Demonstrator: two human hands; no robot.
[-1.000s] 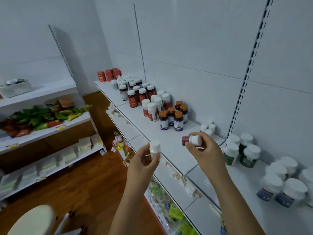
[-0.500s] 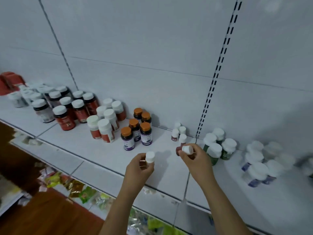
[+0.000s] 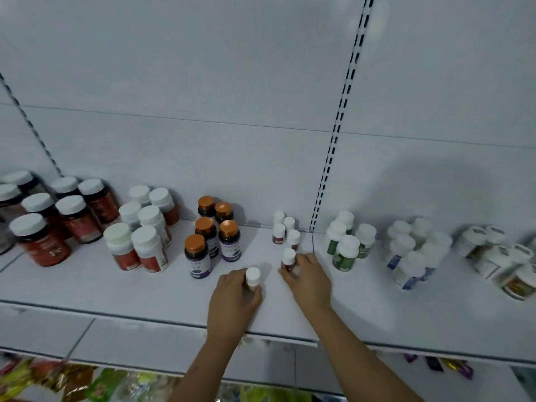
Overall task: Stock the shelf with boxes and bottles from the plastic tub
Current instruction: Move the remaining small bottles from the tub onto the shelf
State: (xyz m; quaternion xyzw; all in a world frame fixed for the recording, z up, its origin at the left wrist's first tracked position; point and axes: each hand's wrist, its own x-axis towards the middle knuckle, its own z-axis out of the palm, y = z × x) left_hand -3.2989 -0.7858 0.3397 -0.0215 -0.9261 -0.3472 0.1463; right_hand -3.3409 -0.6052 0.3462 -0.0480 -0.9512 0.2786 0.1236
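My left hand [image 3: 233, 300] grips a small white-capped bottle [image 3: 253, 277] upright over the white shelf [image 3: 145, 291]. My right hand [image 3: 309, 281] holds a second small bottle [image 3: 288, 259] with a white cap and dark red body, standing on the shelf in front of a cluster of several like small bottles [image 3: 285, 227]. The plastic tub is out of view.
Along the shelf stand groups of bottles: red ones with white caps [image 3: 46, 227] at left, white-capped red-labelled ones [image 3: 142, 233], orange-capped dark ones [image 3: 213, 230], green-labelled ones [image 3: 346, 242], blue-labelled ones [image 3: 412, 250] and more at far right. Packets [image 3: 58, 378] lie on the lower shelf.
The view has closed in on the shelf. Both hands moved forward and down with their bottles; the right hand turned its bottle from lying sideways to upright on the shelf by the small bottles.
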